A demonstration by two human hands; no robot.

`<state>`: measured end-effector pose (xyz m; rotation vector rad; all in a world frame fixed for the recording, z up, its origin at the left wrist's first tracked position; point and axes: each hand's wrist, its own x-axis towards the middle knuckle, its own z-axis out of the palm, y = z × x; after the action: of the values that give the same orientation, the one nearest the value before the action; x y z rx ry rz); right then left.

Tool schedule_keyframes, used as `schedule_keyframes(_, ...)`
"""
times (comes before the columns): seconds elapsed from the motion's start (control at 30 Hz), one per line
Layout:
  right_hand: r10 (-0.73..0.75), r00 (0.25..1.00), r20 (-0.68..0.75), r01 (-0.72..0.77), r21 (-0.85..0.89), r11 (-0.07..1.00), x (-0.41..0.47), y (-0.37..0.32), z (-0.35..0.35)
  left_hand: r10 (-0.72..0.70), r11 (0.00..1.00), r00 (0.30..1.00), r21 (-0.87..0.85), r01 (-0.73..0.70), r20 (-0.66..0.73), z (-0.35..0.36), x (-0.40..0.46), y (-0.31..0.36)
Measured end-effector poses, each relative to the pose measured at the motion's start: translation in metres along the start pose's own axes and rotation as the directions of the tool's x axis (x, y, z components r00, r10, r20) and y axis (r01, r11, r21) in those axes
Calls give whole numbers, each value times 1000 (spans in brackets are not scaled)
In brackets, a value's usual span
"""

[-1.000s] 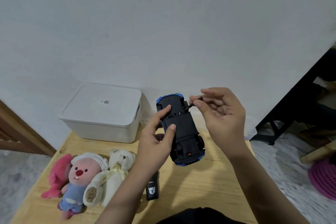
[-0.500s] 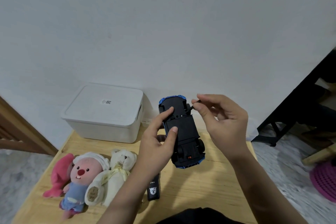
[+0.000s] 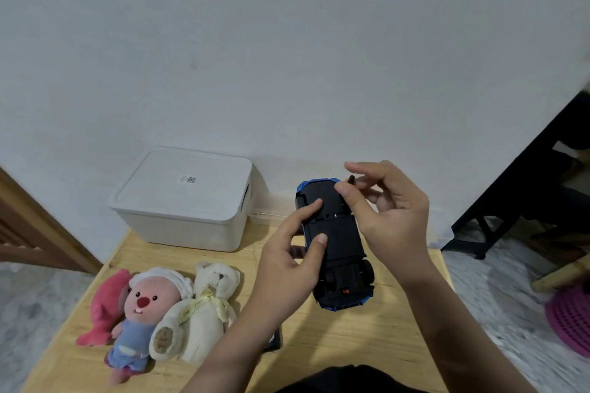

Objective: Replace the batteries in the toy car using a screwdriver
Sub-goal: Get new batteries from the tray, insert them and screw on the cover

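Toy car (image 3: 335, 246): hard plastic, flat matte-black underside facing the camera, blue body showing only as a thin rim at both ends. Held in the air above the table (image 3: 351, 344), belly up. Long axis runs from near the person toward the wall, tilted a bit; far end highest, near end with the black wheels and a small red switch lowest. Which end is the front cannot be told.

Left hand (image 3: 287, 271) clamps the car from its left side, thumb and forefinger pressed flat on the underside, other fingers hidden behind the body.

Right hand (image 3: 389, 217) sits over the far right part of the car, thumb and fingertips pinched together on a thin black screwdriver (image 3: 351, 180); only its top end pokes out, tip hidden by the thumb.

Table is pale wood with visible grain. On it: white lidded plastic box (image 3: 182, 201) with rounded corners against the wall, three soft plush toys (image 3: 153, 309) lying side by side at left, a small black object (image 3: 274, 341) mostly hidden under the left forearm. Dark furniture (image 3: 526, 188) at right, pink woven thing (image 3: 571, 319) on the floor.
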<state>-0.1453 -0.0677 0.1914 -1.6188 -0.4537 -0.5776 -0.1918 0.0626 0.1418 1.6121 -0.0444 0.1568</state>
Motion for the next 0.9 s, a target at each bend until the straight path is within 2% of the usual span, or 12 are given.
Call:
schedule_keyframes(0.2,-86,996,16,86,-18,996,-2,2,-8,-17,1000,1000,-7,17,11,2,-2,3)
schedule_keyframes(0.37,23,1000,-11,-22,31,999,-3,1,-11,-15,1000,1000,-4,15,14,3,-3,3)
schedule_keyframes(0.5,-51,999,4,51,-45,998,-2,3,-13,-13,1000,1000,-7,13,15,4,-4,2)
schedule_keyframes(0.63,-108,989,105,124,-158,980,-1,2,-16,-24,1000,1000,-14,24,13,4,-4,0)
schedule_keyframes(0.8,-50,994,93,64,-149,987,-3,0,-17,-52,998,998,-25,53,23,4,-4,-3)
schedule_keyframes(0.9,-63,991,116,81,-156,984,-2,2,-18,-53,998,998,-19,54,37,4,-4,-4)
